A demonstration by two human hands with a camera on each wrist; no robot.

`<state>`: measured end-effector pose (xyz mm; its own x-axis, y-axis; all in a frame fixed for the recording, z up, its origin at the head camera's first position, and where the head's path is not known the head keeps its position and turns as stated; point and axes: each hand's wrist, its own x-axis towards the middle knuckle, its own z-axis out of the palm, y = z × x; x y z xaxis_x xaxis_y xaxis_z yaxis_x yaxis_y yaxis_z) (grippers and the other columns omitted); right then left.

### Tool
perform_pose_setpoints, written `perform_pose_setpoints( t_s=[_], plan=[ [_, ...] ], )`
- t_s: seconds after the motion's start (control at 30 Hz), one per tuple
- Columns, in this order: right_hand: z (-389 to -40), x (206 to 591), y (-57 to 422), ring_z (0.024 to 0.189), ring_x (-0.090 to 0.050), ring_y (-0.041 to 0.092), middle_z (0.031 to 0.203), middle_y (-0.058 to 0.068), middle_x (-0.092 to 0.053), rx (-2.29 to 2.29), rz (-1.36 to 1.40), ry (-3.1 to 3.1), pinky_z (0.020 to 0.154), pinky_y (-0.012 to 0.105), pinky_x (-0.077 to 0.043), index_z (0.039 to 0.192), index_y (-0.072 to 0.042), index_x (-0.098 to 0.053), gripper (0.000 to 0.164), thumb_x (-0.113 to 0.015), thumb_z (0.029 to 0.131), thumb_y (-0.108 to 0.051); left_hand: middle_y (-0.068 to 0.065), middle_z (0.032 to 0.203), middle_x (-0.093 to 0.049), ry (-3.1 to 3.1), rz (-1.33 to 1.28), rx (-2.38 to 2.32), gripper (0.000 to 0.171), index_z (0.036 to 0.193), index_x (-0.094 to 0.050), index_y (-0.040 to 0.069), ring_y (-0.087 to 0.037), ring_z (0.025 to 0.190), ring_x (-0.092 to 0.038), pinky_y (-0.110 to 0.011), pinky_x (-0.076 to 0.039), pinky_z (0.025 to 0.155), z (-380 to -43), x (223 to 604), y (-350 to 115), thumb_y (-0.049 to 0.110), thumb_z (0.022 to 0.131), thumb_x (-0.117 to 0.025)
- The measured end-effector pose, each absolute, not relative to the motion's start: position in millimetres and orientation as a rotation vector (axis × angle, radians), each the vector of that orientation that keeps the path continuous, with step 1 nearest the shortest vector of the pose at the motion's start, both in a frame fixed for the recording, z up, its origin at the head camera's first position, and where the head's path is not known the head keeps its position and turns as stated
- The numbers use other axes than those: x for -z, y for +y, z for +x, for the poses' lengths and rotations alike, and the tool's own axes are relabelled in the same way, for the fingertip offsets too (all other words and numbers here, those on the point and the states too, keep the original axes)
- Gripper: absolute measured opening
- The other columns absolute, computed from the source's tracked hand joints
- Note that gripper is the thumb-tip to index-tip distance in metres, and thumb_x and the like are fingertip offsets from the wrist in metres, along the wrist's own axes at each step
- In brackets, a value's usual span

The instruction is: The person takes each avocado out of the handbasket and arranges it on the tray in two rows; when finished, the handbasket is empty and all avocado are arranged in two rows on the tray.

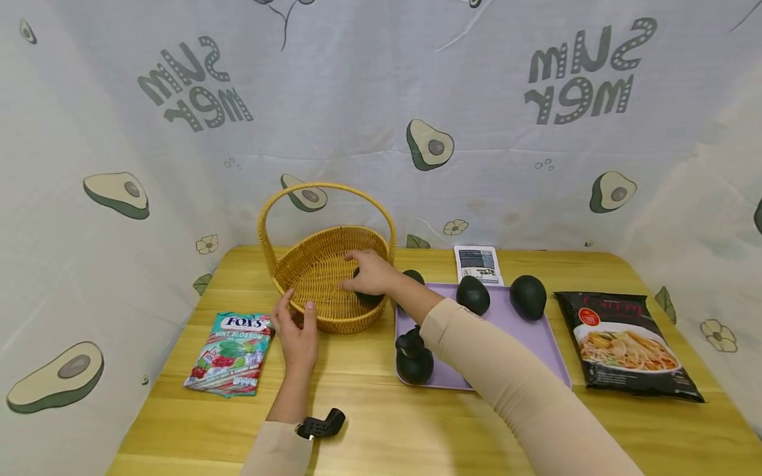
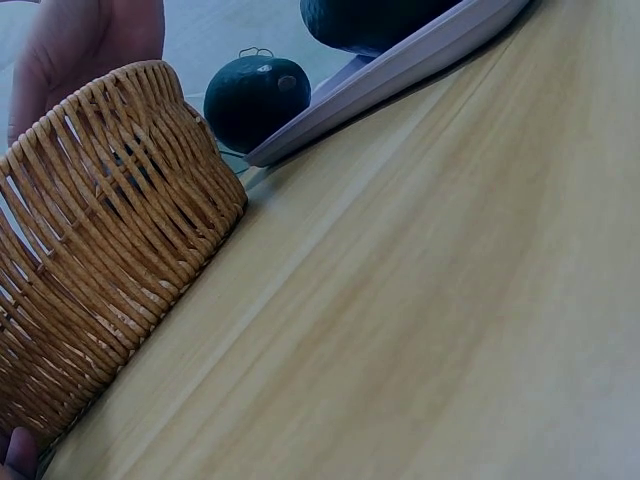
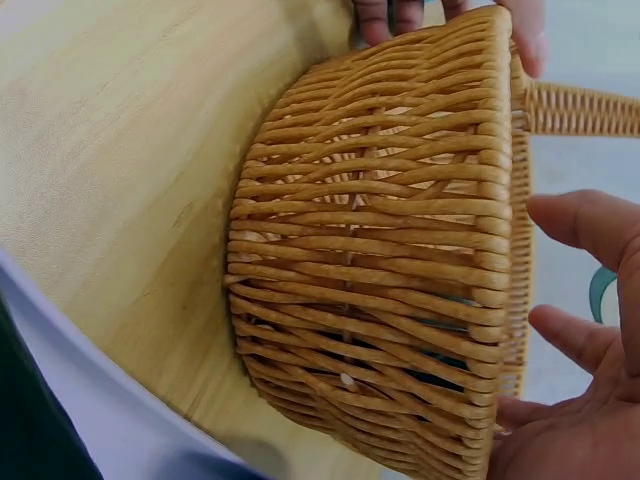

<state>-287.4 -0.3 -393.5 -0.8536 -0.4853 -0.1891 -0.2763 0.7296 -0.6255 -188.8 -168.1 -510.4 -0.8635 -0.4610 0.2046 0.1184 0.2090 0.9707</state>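
A yellow wicker basket (image 1: 333,323) with a tall arched handle stands at the table's back. Inside it, on the right, lies a dark green avocado (image 1: 366,299), partly covered by my right hand (image 1: 372,272). In the right wrist view that hand's fingers (image 3: 575,335) are spread above the rim; contact with the avocado cannot be made out. My left hand (image 1: 297,337) rests against the basket's front left, fingers loosely extended. On the lilac tray (image 1: 506,317) to the right sit several more avocados (image 1: 473,295), some partly hidden by my right arm.
A mint candy bag (image 1: 232,354) lies left of my left hand. Right of the tray is a black noodle packet (image 1: 628,347). A small white packet (image 1: 478,264) lies behind the tray. An avocado-print curtain (image 1: 369,86) hangs behind the table.
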Motion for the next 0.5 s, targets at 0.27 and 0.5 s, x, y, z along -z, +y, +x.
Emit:
perform_pose_setpoints(
  t_s=[0.27, 0.5],
  plan=[
    [-291.3, 399.2, -2.1, 0.153, -0.029, 0.034, 0.160, 0.014, -0.041, 0.785, -0.662, 2.543, 0.120, 0.050, -0.033, 0.154, -0.010, -0.044, 0.074, -0.077, 0.090, -0.027, -0.011, 0.151, -0.029, -2.030, 0.322, 1.689, 0.052, 0.152, -0.041, 0.015, -0.024, 0.111, -0.045, -0.028, -0.038, 0.086, -188.4, 509.8, -167.5, 0.032, 0.105, -0.056],
    [-293.2, 398.5, -3.9, 0.148, -0.039, 0.032, 0.155, 0.014, -0.049, 0.611, -0.694, 2.553, 0.114, 0.047, -0.042, 0.151, -0.011, -0.048, 0.066, -0.075, 0.091, -0.016, -0.012, 0.149, -0.029, -2.037, 0.326, 1.682, 0.052, 0.152, -0.041, 0.015, -0.026, 0.112, -0.045, -0.028, -0.038, 0.086, -188.2, 509.2, -167.9, 0.032, 0.105, -0.056]
  ],
)
